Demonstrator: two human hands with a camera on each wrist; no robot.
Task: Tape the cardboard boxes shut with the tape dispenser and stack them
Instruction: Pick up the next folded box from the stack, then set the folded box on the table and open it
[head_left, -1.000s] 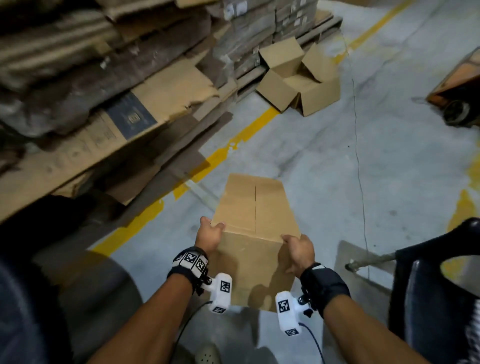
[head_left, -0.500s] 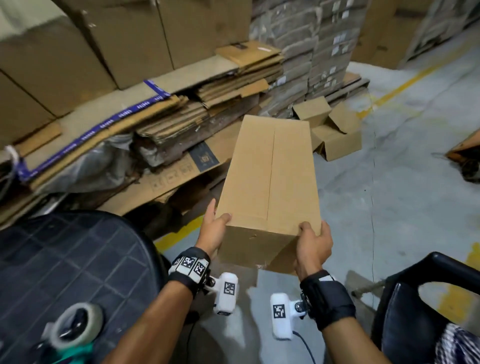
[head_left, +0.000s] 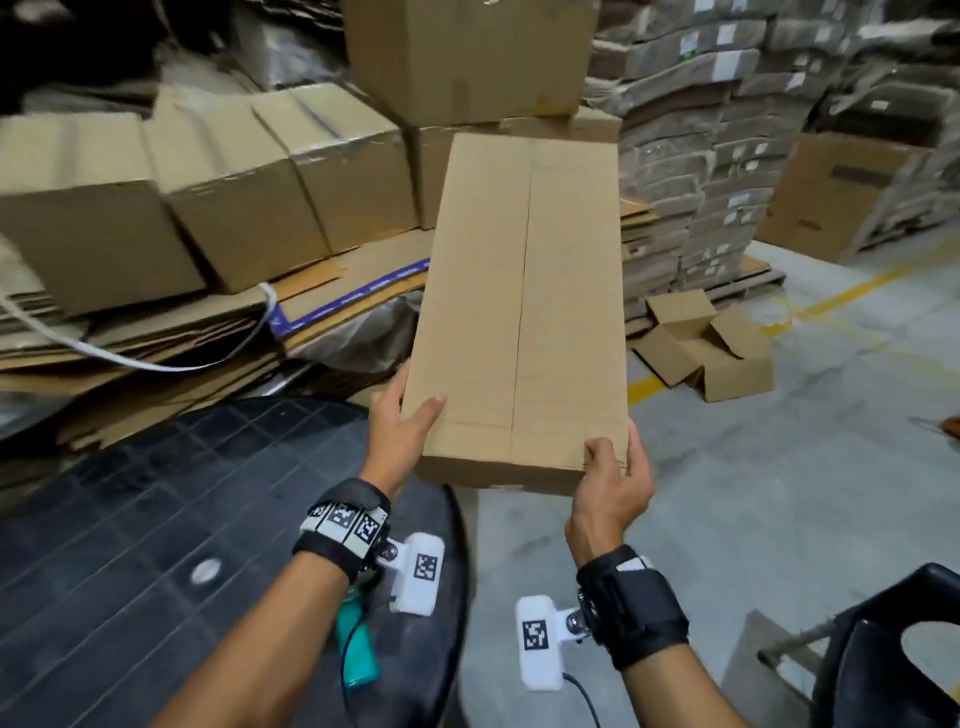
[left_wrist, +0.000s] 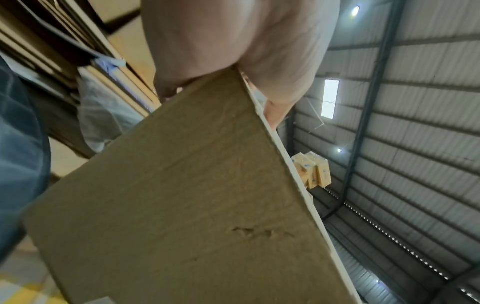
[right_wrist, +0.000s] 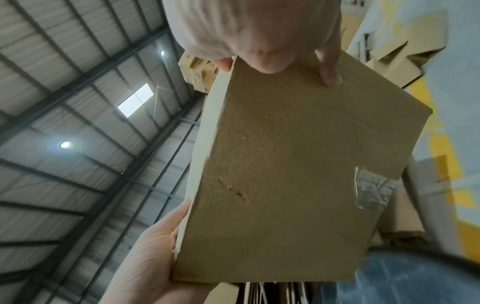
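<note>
Holding a long cardboard box (head_left: 522, 312) up in the air by its near end, the person had both hands clamped on it. The left hand (head_left: 402, 434) gripped the near left corner, thumb lying on the top face and the other fingers hidden under the side. The right hand (head_left: 613, 480) gripped the near right corner, thumb on top, with a fingertip (right_wrist: 331, 79) pressed against the end face. The box's top flaps met along a lengthwise seam, and a piece of clear tape (right_wrist: 371, 190) showed on the lower edge of the end panel in the right wrist view. The box hung above the edge of a round black worktop (head_left: 130, 571), apart from it. On that worktop, mostly hidden beneath the left wrist, lay the teal handle of the tape dispenser (head_left: 356, 649). Behind stood closed brown boxes (head_left: 218, 182) on flattened cardboard sheets (head_left: 156, 338), and an open carton (head_left: 706, 345) sat on the concrete floor (head_left: 779, 467).
</note>
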